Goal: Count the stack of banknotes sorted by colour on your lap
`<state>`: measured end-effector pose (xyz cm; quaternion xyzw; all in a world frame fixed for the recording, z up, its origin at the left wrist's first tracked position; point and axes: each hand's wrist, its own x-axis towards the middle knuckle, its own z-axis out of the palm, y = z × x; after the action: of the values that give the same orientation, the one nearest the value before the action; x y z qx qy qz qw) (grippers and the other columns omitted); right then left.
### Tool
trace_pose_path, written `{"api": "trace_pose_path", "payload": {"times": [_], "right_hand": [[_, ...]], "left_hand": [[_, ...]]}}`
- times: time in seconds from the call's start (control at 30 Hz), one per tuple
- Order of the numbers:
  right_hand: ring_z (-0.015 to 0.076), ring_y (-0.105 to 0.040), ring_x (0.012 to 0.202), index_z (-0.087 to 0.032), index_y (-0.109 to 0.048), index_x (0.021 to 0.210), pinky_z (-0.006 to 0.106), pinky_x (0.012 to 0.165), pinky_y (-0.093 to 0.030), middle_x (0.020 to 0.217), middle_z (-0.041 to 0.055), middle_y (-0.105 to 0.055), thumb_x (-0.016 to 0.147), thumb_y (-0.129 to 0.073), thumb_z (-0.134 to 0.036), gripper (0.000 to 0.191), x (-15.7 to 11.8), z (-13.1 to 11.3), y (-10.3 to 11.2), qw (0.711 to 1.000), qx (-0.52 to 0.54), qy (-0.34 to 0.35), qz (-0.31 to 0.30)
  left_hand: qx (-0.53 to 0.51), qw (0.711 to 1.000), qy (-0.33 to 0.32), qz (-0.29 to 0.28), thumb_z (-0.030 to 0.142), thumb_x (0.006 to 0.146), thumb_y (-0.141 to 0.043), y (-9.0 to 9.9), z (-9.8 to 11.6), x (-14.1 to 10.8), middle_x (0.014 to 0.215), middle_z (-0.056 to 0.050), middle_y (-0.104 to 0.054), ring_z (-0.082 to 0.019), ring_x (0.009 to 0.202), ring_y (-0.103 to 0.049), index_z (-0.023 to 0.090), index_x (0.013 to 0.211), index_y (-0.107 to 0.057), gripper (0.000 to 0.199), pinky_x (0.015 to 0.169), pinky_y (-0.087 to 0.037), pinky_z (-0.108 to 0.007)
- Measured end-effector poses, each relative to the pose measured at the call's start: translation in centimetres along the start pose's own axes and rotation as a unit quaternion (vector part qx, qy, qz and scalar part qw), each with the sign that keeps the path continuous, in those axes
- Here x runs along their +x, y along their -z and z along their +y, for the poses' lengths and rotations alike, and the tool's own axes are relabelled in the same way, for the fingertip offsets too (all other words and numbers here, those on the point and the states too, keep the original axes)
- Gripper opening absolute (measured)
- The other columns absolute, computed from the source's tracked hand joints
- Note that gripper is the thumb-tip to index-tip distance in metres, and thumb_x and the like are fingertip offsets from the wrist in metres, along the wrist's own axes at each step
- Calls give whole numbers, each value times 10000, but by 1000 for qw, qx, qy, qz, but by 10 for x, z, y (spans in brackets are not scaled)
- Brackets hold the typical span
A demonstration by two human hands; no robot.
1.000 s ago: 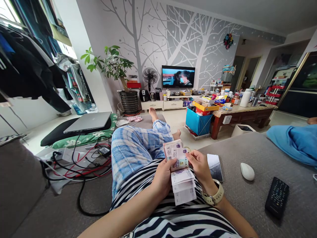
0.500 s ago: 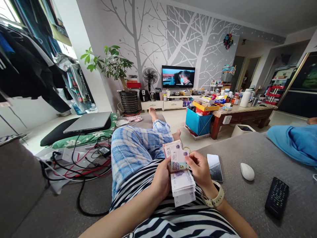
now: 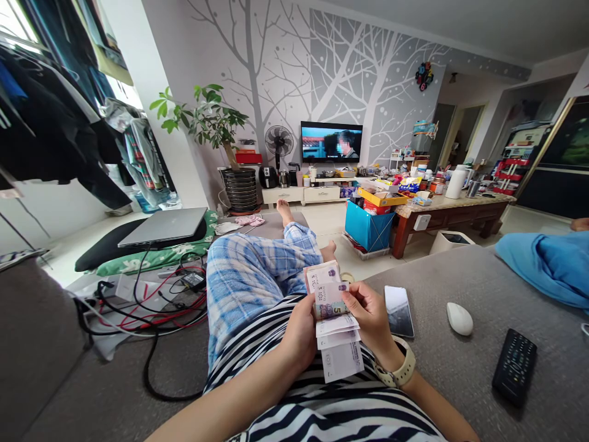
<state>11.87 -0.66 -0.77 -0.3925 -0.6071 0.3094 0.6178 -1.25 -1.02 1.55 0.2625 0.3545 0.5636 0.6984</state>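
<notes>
Banknotes [image 3: 332,293] held over the shirt [image 3: 294,417].
The stack is clamped by the curled left hand [image 3: 300,331]; a note's right edge is pinched by the right hand [image 3: 372,314], nearly closed. More of the lowest note [image 3: 343,362] is exposed than half a second ago.

A large figure 5 can be read on the banknote [image 3: 327,296], which is well below the television [image 3: 331,142] in the view; the finer print on this note is too small to make out. Above and to the right of the television, the wall clock [image 3: 424,77] carries coloured numerals, of which a 6 at its bottom is legible. Across the foot of the television's own picture runs a caption of tiny white characters, unreadable. Far below and right of the television, the remote control [image 3: 514,368] has key markings too small to read.
</notes>
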Motion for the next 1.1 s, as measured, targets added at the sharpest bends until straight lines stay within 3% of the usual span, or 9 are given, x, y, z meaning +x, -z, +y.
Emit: {"api": "trace_pose_path", "payload": {"times": [0.2,0.43,1.0,1.1], "right_hand": [[137,-489,592,-183,-611,776,249,539,-348,657,-5,-577,932,-574,-407,276,-1,-2,0,1000,-4,9,-6],[143,-489,584,-190,-592,749,259,542,-347,643,-5,-570,951,-533,-457,340,0,-3,0,1000,-24,15,-7],[149,-500,598,-191,-623,764,260,560,-363,651,-4,-584,935,-562,-469,333,0,-3,1,1000,-4,19,-18],[145,-480,565,-194,-599,709,265,538,-357,615,-1,-557,953,-518,-532,425,0,0,2,999,26,19,-20]], "left_hand": [[2,1000,3,-5,231,804,-604,-2,1,-2,831,-107,-787,-256,840,-744,101,895,-745,213,808,-578,-341],[0,1000,5,3,200,846,-544,-5,4,-4,922,-116,-791,-228,823,-742,95,911,-747,238,811,-577,-320],[6,1000,-6,-27,264,783,-648,3,-1,2,923,-112,-788,-224,815,-730,110,885,-739,206,811,-563,-312],[-7,1000,0,-18,256,780,-662,2,0,1,889,-112,-785,-242,822,-736,103,910,-730,212,821,-568,-334]]}}
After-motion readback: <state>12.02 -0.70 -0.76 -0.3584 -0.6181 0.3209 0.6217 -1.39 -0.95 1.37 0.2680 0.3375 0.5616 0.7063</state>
